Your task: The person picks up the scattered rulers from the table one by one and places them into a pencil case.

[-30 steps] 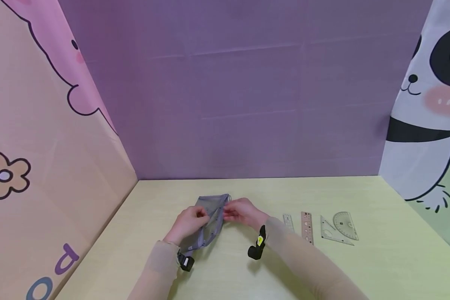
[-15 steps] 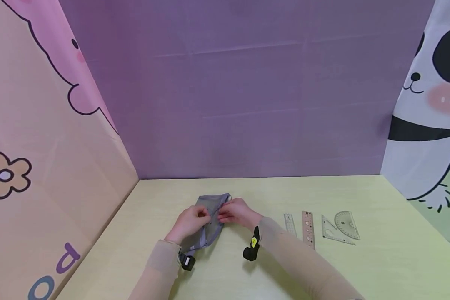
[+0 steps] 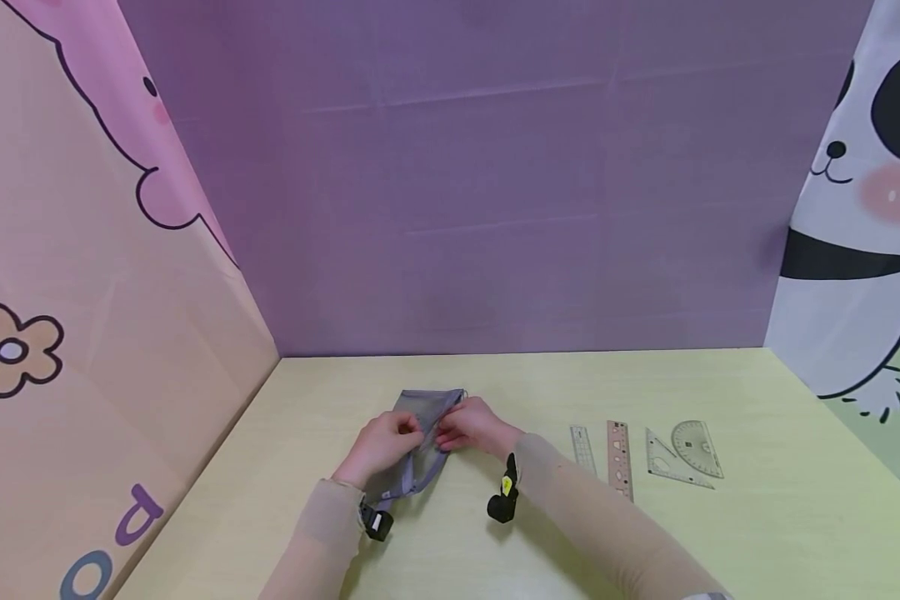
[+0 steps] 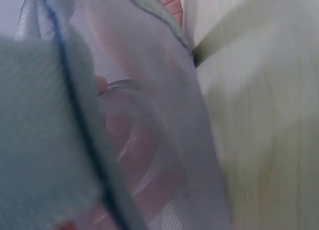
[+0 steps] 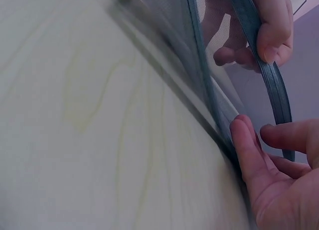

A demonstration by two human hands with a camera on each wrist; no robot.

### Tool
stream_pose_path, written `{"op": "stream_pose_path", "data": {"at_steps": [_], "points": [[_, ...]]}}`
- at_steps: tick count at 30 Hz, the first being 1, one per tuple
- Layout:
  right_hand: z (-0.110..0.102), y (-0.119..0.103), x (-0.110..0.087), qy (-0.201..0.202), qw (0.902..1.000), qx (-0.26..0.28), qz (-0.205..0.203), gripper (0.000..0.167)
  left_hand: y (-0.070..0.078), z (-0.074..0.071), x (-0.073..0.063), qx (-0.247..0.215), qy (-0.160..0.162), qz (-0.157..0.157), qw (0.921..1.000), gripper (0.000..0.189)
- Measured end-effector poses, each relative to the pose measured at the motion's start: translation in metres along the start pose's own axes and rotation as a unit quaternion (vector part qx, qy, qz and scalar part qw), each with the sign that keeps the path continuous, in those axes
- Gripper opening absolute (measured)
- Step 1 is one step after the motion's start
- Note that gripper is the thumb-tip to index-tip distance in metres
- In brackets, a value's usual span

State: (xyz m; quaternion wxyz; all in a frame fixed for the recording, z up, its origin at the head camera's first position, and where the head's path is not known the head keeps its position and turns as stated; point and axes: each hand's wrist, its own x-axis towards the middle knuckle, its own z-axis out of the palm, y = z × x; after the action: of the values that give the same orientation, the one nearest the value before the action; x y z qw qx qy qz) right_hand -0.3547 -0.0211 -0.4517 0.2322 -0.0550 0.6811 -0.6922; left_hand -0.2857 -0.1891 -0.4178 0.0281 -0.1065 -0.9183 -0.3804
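Observation:
A greyish-purple mesh pouch (image 3: 422,405) with a darker edge band (image 5: 273,88) is held tilted over the table in the head view. My left hand (image 3: 381,443) pinches the band on the pouch's near side; in the right wrist view its thumb and fingers (image 5: 274,35) lie on either side of it. At the pouch's opening, my right hand (image 3: 474,423) touches the other edge with fairly straight fingers (image 5: 246,140), its thumb apart from them. Through the sheer mesh (image 4: 174,115), fingers show blurred in the left wrist view. Whether anything lies inside the pouch cannot be told.
To the right on the pale wooden table (image 3: 540,550) lie a small clear ruler (image 3: 582,448), a pinkish ruler (image 3: 618,454), a clear set square (image 3: 667,463) and a clear protractor (image 3: 693,446). A purple cloth (image 3: 495,183) hangs behind.
My right hand has moved slightly left, its fingertips shifting from the pouch's right edge toward its opening. The left hand keeps its pinch on the pouch almost unmoved.

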Motion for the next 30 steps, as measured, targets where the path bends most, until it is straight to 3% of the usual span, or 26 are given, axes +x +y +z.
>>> {"op": "stream_pose_path", "data": {"at_steps": [8,15,24,30], "points": [[-0.005,0.002,-0.003,-0.011,0.9999,-0.008,-0.003,0.013,0.000,0.004,0.002,-0.005,-0.005,-0.007,0.9999,0.008],[-0.020,-0.007,-0.015,-0.016,0.9989,-0.037,-0.024,0.023,0.000,0.004,0.001,-0.002,-0.004,-0.005,1.0000,0.009],[-0.070,-0.019,-0.041,-0.010,0.9916,-0.116,-0.055,0.038,-0.002,0.005,-0.001,-0.004,-0.004,-0.015,0.9999,0.010],[-0.111,-0.023,-0.067,-0.003,0.9742,-0.196,-0.112,0.036,-0.002,0.006,0.000,-0.003,-0.003,-0.022,0.9997,0.008]]}}
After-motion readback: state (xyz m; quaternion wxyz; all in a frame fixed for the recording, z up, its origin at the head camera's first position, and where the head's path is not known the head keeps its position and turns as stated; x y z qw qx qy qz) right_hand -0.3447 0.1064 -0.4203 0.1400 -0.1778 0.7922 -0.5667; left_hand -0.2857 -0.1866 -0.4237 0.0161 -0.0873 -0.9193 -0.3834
